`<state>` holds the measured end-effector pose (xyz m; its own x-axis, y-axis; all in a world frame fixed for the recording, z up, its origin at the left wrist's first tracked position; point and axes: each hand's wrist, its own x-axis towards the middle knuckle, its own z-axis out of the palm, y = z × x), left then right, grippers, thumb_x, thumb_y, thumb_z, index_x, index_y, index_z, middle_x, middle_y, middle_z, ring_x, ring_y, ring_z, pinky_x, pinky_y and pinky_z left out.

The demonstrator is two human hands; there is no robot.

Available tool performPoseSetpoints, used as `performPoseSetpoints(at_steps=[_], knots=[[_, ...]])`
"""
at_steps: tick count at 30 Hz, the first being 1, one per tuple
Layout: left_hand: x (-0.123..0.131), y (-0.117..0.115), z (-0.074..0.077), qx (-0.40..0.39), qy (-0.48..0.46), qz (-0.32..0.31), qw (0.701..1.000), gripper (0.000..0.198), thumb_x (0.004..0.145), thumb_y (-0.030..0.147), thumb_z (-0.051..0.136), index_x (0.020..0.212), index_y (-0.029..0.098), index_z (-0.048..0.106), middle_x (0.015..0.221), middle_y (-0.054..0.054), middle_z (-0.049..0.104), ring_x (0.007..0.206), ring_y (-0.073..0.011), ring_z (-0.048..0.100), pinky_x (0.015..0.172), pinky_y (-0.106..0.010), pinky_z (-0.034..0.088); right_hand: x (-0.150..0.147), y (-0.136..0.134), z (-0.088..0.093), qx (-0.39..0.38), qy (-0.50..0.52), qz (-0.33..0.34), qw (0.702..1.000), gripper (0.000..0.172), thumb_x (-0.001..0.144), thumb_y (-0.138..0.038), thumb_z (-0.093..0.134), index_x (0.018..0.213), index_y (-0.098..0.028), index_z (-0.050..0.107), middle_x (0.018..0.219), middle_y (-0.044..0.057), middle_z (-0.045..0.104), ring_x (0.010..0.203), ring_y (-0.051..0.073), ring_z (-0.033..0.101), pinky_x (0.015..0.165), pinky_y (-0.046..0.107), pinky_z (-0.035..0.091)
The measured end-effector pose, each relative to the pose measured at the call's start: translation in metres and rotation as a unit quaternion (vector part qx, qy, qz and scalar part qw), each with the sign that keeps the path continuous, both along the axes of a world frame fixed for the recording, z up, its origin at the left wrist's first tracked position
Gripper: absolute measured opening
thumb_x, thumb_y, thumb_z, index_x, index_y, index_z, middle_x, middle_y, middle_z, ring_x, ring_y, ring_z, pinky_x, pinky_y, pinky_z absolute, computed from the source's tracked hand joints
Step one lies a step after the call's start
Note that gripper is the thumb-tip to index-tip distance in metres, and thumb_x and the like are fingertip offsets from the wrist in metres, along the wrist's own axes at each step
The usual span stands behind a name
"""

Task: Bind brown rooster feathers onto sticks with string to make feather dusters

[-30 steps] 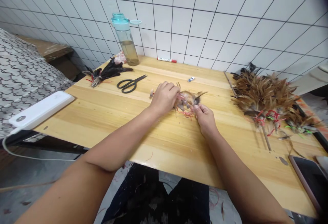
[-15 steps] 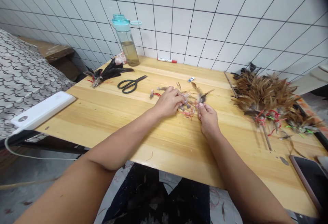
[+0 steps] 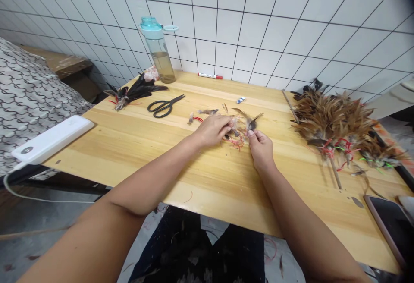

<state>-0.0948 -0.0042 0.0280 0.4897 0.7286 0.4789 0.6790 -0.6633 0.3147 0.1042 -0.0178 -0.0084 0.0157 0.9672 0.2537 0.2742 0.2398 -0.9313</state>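
Between thumb and fingers, my right hand (image 3: pixel 260 146) pinches the base of a few brown and dark feathers (image 3: pixel 251 123), whose tips point up and away. My left hand (image 3: pixel 215 130) rests on the left side of a small heap of feather scraps and red string (image 3: pixel 237 140). Its fingers are bent down into the heap, and their tips are partly hidden, so what they grip, if anything, does not show. A short tuft with red string (image 3: pixel 193 119) lies just left of that hand.
Black-handled scissors (image 3: pixel 164 106) and a bundle of black feathers (image 3: pixel 137 91) lie to the left, near a water bottle (image 3: pixel 161 58). A red marker (image 3: pixel 210 76) sits by the wall. On the right are brown feather bundles (image 3: pixel 333 119) and a phone (image 3: pixel 388 227). A white power strip (image 3: pixel 54 138) is at the left edge.
My left hand has shifted slightly left and its fingers have moved within the heap. The feathers in my right hand have tilted to the left.
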Motion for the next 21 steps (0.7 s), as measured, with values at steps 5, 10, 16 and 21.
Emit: performPoseSetpoints(at_steps=[5,10,16,21], knots=[[0.004,-0.002,0.0,0.016,0.003,-0.038,0.999,0.013,0.092,0.019,0.049,0.088,0.018,0.062,0.091,-0.006,0.07,0.089,-0.0194,0.062,0.083,-0.033,0.043,-0.002,-0.002,0.005,-0.003,-0.012,-0.025,1.0,0.03,0.08,-0.047,0.056,0.071,-0.02,0.065,0.071,0.002,0.065,0.072,0.019,0.057,0.073,0.032,0.046],[0.008,-0.008,0.004,0.035,0.017,-0.054,0.998,0.015,0.092,0.021,0.049,0.086,0.019,0.063,0.095,-0.007,0.069,0.095,-0.0199,0.061,0.088,-0.035,0.044,-0.002,-0.004,0.007,0.017,-0.061,-0.016,0.998,0.027,0.079,-0.043,0.056,0.067,-0.021,0.063,0.07,0.002,0.063,0.071,0.019,0.056,0.07,0.032,0.044],[0.009,-0.011,0.005,0.042,0.042,-0.048,0.997,0.017,0.094,0.023,0.049,0.089,0.018,0.064,0.094,-0.007,0.069,0.096,-0.02,0.06,0.088,-0.034,0.043,-0.005,-0.005,0.007,0.03,-0.117,0.023,0.992,0.028,0.077,-0.043,0.056,0.061,-0.022,0.059,0.062,0.001,0.057,0.066,0.017,0.052,0.065,0.03,0.039],[0.011,-0.012,0.004,0.04,0.047,-0.054,0.997,0.017,0.094,0.025,0.049,0.09,0.019,0.064,0.095,-0.007,0.068,0.098,-0.0203,0.059,0.089,-0.035,0.042,-0.006,-0.005,0.005,0.004,-0.124,0.051,0.991,0.027,0.075,-0.043,0.06,0.058,-0.021,0.057,0.058,-0.001,0.053,0.06,0.015,0.047,0.059,0.028,0.036]])
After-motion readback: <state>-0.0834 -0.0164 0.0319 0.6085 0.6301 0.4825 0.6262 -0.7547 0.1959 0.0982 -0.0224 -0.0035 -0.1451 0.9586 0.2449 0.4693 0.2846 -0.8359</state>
